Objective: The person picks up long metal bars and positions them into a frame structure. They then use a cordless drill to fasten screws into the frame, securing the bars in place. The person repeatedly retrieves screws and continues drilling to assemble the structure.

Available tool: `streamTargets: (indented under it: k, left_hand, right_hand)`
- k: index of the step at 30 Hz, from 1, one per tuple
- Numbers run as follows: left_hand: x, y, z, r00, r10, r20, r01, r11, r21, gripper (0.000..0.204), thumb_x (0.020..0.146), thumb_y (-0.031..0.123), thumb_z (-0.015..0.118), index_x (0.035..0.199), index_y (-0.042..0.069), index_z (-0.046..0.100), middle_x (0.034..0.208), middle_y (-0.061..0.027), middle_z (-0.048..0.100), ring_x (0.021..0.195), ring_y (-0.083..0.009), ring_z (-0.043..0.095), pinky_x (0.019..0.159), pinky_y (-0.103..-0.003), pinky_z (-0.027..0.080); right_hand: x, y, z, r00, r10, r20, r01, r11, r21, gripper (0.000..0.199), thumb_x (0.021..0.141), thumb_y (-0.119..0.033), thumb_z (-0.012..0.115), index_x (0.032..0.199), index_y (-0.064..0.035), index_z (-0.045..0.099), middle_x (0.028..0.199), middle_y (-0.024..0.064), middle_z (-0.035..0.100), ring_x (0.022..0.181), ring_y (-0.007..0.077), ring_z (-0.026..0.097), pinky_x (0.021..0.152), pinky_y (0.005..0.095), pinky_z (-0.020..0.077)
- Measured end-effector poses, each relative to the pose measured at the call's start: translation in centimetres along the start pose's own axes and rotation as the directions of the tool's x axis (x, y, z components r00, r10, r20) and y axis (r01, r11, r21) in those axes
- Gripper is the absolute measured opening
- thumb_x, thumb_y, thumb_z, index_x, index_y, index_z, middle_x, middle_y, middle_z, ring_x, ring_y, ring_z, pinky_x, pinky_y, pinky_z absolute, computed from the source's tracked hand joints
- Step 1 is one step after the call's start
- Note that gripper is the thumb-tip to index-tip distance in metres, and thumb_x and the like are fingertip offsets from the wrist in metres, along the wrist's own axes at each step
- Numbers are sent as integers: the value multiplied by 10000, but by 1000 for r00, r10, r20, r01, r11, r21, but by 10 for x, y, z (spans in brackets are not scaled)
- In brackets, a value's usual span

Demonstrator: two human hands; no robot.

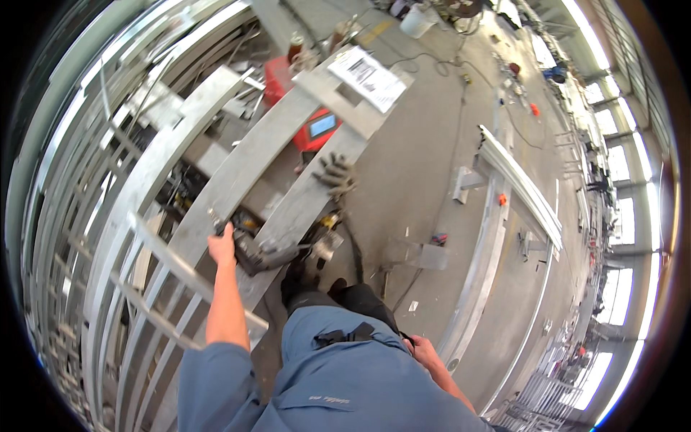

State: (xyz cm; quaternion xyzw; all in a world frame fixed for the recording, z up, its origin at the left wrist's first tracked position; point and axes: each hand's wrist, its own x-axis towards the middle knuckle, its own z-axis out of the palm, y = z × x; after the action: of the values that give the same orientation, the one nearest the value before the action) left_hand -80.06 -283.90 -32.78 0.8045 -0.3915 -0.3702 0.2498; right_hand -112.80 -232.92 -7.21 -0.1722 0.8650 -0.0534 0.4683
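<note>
head view shows a torch (249, 253) over the near end of the bench (223, 196), toward its left side, its dark hose curving across to the right edge. the left hand (222, 246) is clamped on the torch handle, thumb up, tip pointing away from the body, likely to keep the nozzle clear of the arm. the right hand (426, 353) is down at the hip by a dark strap (407, 338); its fingers are partly hidden, so i cannot tell whether they are closed on it.

just left of the forearm, a rail frame (173, 261) slants across the bench's near left corner. farther up, gloves (335, 175) lie on the right edge, perhaps for easy reach. beyond them a red machine (322, 124) shows between the beams, and near the far right corner a sheet (367, 78) lies flat, face up, probably for reading. right of the bench, long bars (522, 187) lie over the floor (425, 180).
</note>
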Motion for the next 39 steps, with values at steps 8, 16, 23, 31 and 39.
streamTargets:
  k: [8, 16, 23, 31, 39]
  left_hand:
    - [-22, -6, -15, 953, 215, -214, -180, 969, 171, 694, 870, 384, 764, 1263, -121, 495, 1175, -278, 570, 1113, -395, 553, 984, -467, 448]
    - [-96, 75, 21, 828, 283, -485, -255, 959, 124, 543, 944, 221, 708, 1353, -49, 474, 1308, -238, 522, 1147, -352, 573, 1007, -459, 462]
    - [-231, 187, 198, 873, 395, -287, -358, 918, 172, 475, 878, 119, 689, 1290, -38, 512, 1226, -204, 566, 1088, -307, 574, 998, -446, 448]
    - [-362, 372, 355, 753, 390, 529, -558, 806, 200, 472, 792, 240, 765, 1200, 49, 623, 1161, -162, 650, 1100, -359, 635, 942, -433, 511]
    - [-280, 418, 398, 879, 352, 321, -431, 874, 223, 394, 815, 204, 758, 1135, 16, 626, 1054, -174, 691, 1002, -346, 674, 875, -435, 533]
  right_hand:
    - [94, 68, -28, 960, 248, 131, -272, 709, 650, 611, 1005, -570, 529, 1225, -23, 691, 1126, 127, 719, 1041, 256, 666, 911, 397, 512]
    - [250, 69, -187, 865, 227, 448, -436, 782, 445, 635, 979, -607, 555, 1118, -8, 713, 991, 95, 702, 915, 204, 646, 822, 367, 519]
    - [415, 44, -418, 999, -37, -6, 37, 929, 369, 314, 994, -284, 653, 1091, 13, 680, 953, 78, 700, 820, 167, 664, 738, 305, 529]
    - [551, -19, -577, 974, -185, -132, 218, 925, 312, 252, 963, -207, 656, 1068, 21, 672, 931, 82, 701, 815, 152, 665, 689, 298, 528]
    - [622, -198, -593, 829, -538, 150, 550, 834, -47, 335, 923, -248, 688, 1130, 15, 680, 956, 122, 733, 864, 201, 690, 785, 331, 544]
